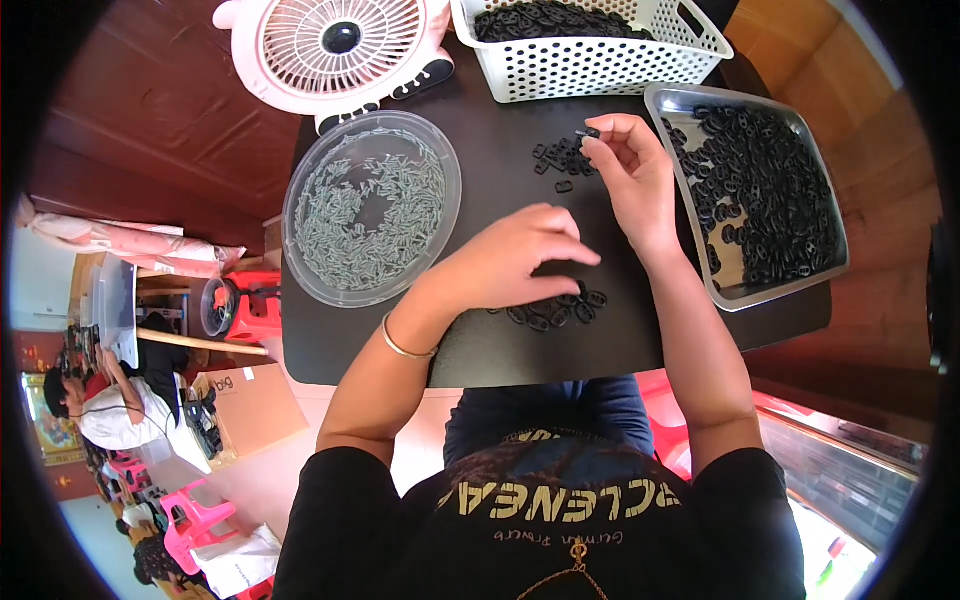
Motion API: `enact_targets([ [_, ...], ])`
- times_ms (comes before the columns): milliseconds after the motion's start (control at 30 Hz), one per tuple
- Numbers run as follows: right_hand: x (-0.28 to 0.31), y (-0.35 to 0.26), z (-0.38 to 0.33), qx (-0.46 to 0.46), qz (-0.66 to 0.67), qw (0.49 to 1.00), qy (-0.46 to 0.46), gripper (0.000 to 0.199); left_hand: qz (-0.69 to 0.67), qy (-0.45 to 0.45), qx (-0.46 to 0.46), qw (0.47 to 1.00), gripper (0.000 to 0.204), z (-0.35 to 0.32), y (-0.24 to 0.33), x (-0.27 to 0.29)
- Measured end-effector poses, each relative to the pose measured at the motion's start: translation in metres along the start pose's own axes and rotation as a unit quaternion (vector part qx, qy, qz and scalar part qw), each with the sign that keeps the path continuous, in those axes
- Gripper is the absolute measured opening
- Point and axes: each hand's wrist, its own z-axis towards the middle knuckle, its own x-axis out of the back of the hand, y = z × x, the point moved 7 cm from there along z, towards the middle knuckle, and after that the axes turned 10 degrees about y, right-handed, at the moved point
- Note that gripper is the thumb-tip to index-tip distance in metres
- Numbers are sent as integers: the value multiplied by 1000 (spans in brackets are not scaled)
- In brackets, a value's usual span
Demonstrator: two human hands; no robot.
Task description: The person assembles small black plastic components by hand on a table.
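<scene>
Left hand (520,262): lay palm down on the dark counter (500,190), fingers curled over a near cluster of black rings (560,312); whether the grip had closed on a ring could not be told.
Right hand (630,175): was raised over the counter's far right, thumb and forefinger pinched on one small black piece (590,132).
Loose pieces (560,160): a second small heap lay just left of the right hand.
Clear dish (372,208): stood left of both hands, filled with small grey parts.
Metal tray (760,195): stood right of the right hand, loaded with black rings.
White basket (590,45): stood at the far edge, holding more black parts, beside a pink fan (335,45).
Step in hand: judged to be sorting or fitting rings one at a time.
Next move: would call for a fine pinch and a steady left hand on the cluster.
</scene>
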Motion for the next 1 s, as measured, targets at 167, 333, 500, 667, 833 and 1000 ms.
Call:
enact_targets([
  [167,-1,-2,-3,-5,-18,1000,-15,15,46,-52,-31,997,25,-3,3,-19],
  [333,-3,4,-4,-8,-17,1000,-18,14,36,-37,6,999,16,-4,-3,-17],
  [500,-5,-1,-5,-3,-6,1000,-19,14,36,-23,66,997,14,-4,-13,-2],
  [667,-7,1,-5,-7,-15,999,-29,14,13,18,133,991,18,-8,-21,9],
  [833,-9,2,-8,-16,-12,999,-38,14,61,49,92,993,20,-15,-26,11],
  [1000,-8,2,-9,-17,-11,999,-39,14,76,62,82,992,19,-14,-21,16],
])
